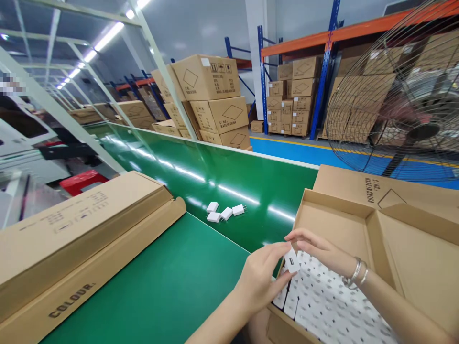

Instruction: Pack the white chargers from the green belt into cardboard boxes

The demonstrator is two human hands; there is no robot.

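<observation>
My left hand (pixel 260 273) pinches a small white USB charger (pixel 291 261) between thumb and fingers, its port facing me. My right hand (pixel 315 248) reaches over the open box from the right, its fingertips at the charger's top edge; the palm is turned down and partly hidden. Beneath both hands, an open cardboard box (pixel 299 217) holds packed rows of white chargers (pixel 333 296). On the green conveyor belt (pixel 251 191), beyond my left hand, several loose white chargers (pixel 225 213) lie in a small group.
A long closed carton (pixel 107 210) lies on the green table (pixel 172 272) at the left. Stacked cartons (pixel 218 114) stand behind the belt. At the right are a large fan (pixel 405 110) and storage racks (pixel 324 71). A red stool (pixel 82 180) is at the left.
</observation>
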